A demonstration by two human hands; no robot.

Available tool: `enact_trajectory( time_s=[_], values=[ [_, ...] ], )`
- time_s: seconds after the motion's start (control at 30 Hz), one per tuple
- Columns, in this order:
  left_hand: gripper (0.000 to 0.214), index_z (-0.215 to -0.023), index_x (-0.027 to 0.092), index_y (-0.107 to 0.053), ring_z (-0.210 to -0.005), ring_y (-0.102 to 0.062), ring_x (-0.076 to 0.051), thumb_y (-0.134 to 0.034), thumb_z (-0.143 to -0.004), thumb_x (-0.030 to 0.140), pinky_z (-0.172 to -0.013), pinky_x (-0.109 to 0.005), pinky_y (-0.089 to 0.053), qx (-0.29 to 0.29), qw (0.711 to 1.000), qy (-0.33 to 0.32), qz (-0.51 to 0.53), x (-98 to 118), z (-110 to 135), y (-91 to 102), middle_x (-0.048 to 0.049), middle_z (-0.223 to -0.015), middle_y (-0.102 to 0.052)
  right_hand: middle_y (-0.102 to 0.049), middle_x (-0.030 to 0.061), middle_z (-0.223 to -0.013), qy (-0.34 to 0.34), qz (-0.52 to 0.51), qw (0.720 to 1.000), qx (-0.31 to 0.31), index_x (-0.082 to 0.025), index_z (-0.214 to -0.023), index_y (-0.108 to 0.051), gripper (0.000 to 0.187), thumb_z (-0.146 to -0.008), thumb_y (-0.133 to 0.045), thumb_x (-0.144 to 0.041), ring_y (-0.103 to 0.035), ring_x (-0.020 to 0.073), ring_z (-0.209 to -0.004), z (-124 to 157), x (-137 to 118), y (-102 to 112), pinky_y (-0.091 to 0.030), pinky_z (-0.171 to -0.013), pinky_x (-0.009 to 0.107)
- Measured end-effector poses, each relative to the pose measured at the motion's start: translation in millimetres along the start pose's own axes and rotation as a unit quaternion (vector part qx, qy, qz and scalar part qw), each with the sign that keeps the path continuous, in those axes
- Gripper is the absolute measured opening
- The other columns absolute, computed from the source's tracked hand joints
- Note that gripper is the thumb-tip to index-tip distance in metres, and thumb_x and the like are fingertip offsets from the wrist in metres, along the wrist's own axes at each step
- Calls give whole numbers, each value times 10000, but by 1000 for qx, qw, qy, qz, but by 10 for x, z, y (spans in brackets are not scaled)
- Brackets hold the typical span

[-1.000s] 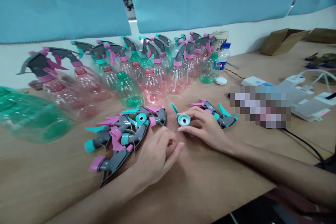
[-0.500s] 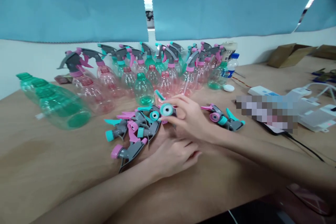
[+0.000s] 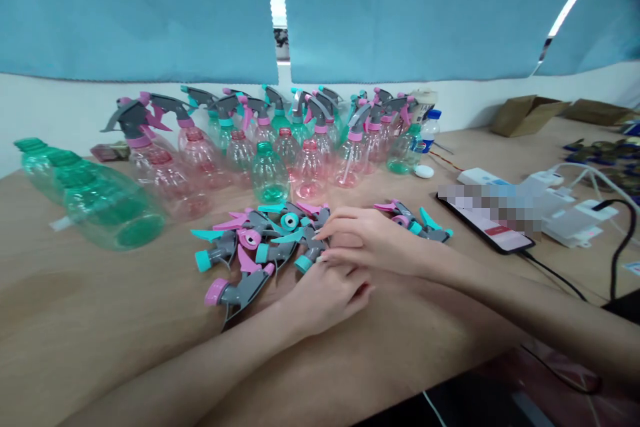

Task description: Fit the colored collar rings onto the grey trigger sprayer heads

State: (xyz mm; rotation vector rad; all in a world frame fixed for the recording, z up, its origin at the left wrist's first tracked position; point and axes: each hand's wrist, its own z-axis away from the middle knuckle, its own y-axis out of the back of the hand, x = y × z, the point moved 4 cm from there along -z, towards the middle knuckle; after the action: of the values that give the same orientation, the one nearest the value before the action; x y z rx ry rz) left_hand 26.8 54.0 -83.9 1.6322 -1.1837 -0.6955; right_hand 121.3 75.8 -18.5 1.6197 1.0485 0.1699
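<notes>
My right hand has its thumb and fingertips on a grey trigger spray head with a teal collar, at the right side of a pile. My left hand rests on the table just below it, fingers curled; anything inside them is hidden. In the pile, grey spray heads with pink or teal collars and triggers lie on their sides. Nearest my left forearm is a pink-collared spray head. Beyond the pile stand an open-necked green bottle and a pink bottle, both without heads.
Several bottles fitted with spray heads stand along the wall. Green bottles lie at the left. To the right are more spray heads, a phone on a cable, a white power strip, a blue-capped bottle and a cardboard box.
My right hand has lowered the teal-collared spray head to the pile, turning its collar from facing me to pointing down-left. My left hand stays curled on the table. The view has shifted slightly.
</notes>
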Motion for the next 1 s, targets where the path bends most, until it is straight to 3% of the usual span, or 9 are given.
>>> enact_trajectory(
  time_s=[0.17, 0.33, 0.5, 0.8, 1.0],
  values=[
    [156, -784, 164, -549, -681, -605, -162, -458, -904, 206, -580, -257, -454, -52, 998, 27, 35, -17, -34, 13, -17, -745, -629, -706, 55, -954, -97, 49, 994, 6, -185, -962, -684, 189, -864, -592, -317, -644, 183, -883, 324, 394, 287, -489, -757, 287],
    [146, -787, 167, -528, -640, -574, -143, -451, -907, 198, -563, -246, -423, -55, 997, 29, 38, -21, -39, 26, -6, -730, -612, -693, 67, -966, -202, 70, 976, -48, -200, -1014, -669, 276, -868, -537, -394, -644, 189, -820, 709, 891, 571, -478, -704, 301],
    [175, -776, 165, -518, -583, -533, -128, -424, -918, 206, -543, -246, -409, -58, 997, 32, 41, -41, -41, 8, 1, -704, -590, -665, 65, -880, -252, 107, 960, -57, -210, -964, -673, 365, -832, -540, -524, -601, 186, -744, 960, 1069, 762, -434, -618, 282],
    [187, -746, 179, -476, -573, -528, -126, -409, -919, 198, -528, -243, -387, -65, 997, 39, 30, -24, -75, 18, 12, -674, -565, -628, 77, -836, -282, 149, 944, -85, -175, -847, -626, 469, -758, -568, -631, -581, 224, -747, 1040, 1046, 492, -389, -614, 303],
    [202, -715, 188, -433, -558, -513, -138, -393, -913, 177, -509, -253, -365, -61, 997, 40, 9, 1, -83, 8, 10, -650, -538, -636, 72, -901, -308, 135, 937, -90, -183, -929, -609, 391, -791, -587, -548, -598, 229, -776, 1051, 1022, 361, -400, -625, 304]
  ],
)
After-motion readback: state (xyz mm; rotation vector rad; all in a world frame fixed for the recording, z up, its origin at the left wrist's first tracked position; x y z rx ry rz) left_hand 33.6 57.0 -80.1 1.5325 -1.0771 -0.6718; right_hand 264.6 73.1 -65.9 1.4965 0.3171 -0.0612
